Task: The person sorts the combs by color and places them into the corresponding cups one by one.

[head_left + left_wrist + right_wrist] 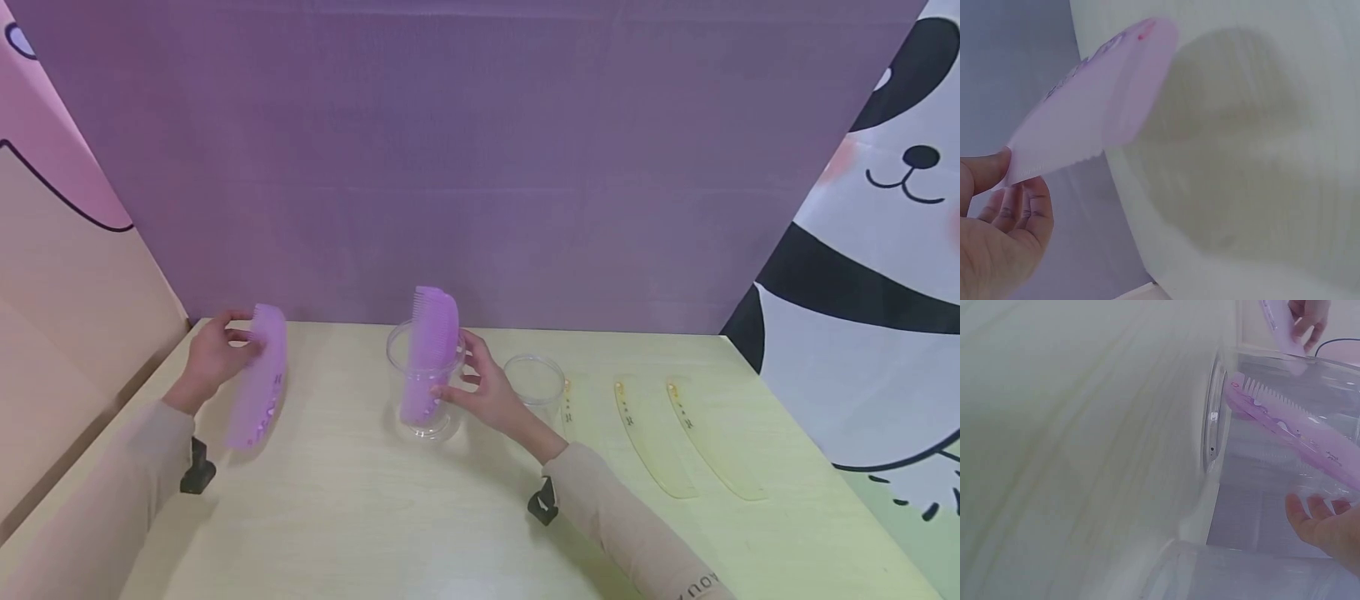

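Note:
At the left of the head view my left hand [217, 357] pinches a translucent purple comb [261, 379] between thumb and fingers. In the left wrist view that comb [1085, 103] slants over the table, its shadow beside it. My right hand [491, 392] grips the side of a clear plastic cup [398, 390], thumb in front and fingers around the right side. Two overlapping purple combs [433, 337] stand in this cup, their upper ends above its rim. The right wrist view shows the combs [1291, 428] through the clear wall, beside the fingers of my right hand [1329, 528].
A second clear cup [534, 402] stands just right of my right hand. Three translucent yellow combs [651, 446] lie on the pale wooden table [337, 517] at the right, one partly behind that cup. A purple cloth backdrop [480, 167] rises along the table's far edge.

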`<act>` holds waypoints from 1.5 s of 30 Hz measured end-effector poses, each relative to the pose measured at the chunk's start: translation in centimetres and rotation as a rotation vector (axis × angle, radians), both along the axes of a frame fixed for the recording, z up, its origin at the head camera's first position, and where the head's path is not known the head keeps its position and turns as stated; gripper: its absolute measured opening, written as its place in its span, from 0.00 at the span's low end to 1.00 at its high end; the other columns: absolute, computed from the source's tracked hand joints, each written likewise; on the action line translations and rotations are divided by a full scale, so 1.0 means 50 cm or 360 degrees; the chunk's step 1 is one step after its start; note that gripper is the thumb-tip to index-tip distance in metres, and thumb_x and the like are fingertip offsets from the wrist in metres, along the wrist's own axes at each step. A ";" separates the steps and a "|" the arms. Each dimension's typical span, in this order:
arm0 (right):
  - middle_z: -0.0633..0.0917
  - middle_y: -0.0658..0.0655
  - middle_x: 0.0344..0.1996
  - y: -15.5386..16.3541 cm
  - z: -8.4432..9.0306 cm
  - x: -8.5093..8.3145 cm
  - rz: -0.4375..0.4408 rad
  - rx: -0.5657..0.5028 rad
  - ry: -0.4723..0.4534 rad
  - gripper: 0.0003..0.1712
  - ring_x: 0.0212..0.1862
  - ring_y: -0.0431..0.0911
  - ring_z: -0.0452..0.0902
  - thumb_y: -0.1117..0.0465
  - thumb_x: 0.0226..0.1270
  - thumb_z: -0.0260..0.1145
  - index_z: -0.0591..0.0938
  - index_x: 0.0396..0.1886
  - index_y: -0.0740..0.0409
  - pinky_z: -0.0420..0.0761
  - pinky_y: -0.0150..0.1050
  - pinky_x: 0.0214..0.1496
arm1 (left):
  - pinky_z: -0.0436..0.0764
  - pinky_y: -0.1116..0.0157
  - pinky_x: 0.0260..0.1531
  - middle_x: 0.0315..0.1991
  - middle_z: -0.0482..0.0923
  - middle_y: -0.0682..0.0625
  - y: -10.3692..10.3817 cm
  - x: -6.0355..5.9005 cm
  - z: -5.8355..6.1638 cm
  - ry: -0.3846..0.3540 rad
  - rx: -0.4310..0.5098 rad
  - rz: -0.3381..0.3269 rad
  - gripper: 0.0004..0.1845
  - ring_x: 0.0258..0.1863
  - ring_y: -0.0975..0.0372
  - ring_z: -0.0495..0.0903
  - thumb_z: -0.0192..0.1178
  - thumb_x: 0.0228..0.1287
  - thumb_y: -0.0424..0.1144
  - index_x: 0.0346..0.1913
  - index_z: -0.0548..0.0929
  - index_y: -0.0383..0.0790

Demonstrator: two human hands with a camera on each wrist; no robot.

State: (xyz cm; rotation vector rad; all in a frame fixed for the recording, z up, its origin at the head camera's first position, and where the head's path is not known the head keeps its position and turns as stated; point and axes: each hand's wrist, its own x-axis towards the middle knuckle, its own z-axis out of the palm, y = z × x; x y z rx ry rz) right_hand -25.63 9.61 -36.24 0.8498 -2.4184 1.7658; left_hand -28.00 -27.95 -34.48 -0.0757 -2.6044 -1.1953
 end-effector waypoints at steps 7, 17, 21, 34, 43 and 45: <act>0.62 0.62 0.66 -0.003 0.030 0.025 0.0001 0.0034 -0.0022 0.46 0.64 0.59 0.62 0.67 0.54 0.68 0.52 0.68 0.60 0.69 0.57 0.60 | 0.79 0.77 0.24 0.45 0.74 0.26 0.019 -0.005 0.018 0.0096 0.0116 -0.0087 0.25 0.25 0.84 0.71 0.59 0.57 0.28 0.57 0.65 0.26; 0.62 0.63 0.66 -0.003 0.029 0.025 0.0012 0.0001 -0.0026 0.46 0.65 0.60 0.61 0.69 0.53 0.68 0.53 0.68 0.60 0.68 0.60 0.60 | 0.77 0.80 0.25 0.46 0.73 0.28 0.048 -0.008 0.065 0.0143 0.0108 -0.0129 0.24 0.25 0.84 0.70 0.59 0.57 0.29 0.56 0.66 0.25; 0.61 0.63 0.66 -0.003 0.030 0.025 0.0007 0.0015 -0.0027 0.46 0.65 0.60 0.61 0.69 0.54 0.67 0.52 0.69 0.60 0.68 0.59 0.60 | 0.77 0.80 0.25 0.47 0.73 0.29 0.061 -0.006 0.089 0.0135 0.0130 -0.0149 0.25 0.25 0.83 0.71 0.59 0.58 0.30 0.58 0.66 0.26; 0.61 0.63 0.66 -0.005 0.029 0.022 0.0013 0.0011 -0.0028 0.46 0.65 0.60 0.61 0.68 0.54 0.68 0.52 0.69 0.60 0.67 0.60 0.60 | 0.77 0.80 0.29 0.49 0.71 0.35 0.087 -0.001 0.147 0.0171 0.0193 -0.0193 0.23 0.28 0.76 0.72 0.57 0.60 0.31 0.57 0.65 0.28; 0.62 0.63 0.66 -0.006 0.030 0.023 0.0009 -0.0010 -0.0044 0.46 0.65 0.60 0.61 0.69 0.54 0.67 0.53 0.68 0.60 0.66 0.61 0.60 | 0.78 0.80 0.30 0.44 0.71 0.46 0.121 0.005 0.181 0.0247 0.0255 -0.0263 0.22 0.30 0.76 0.74 0.58 0.59 0.31 0.55 0.67 0.29; 0.62 0.63 0.66 -0.005 0.030 0.023 0.0012 -0.0011 -0.0048 0.46 0.65 0.60 0.61 0.69 0.54 0.67 0.52 0.68 0.60 0.66 0.61 0.61 | 0.79 0.80 0.31 0.42 0.71 0.50 0.129 0.005 0.188 0.0270 0.0291 -0.0293 0.21 0.30 0.75 0.75 0.58 0.59 0.31 0.55 0.67 0.29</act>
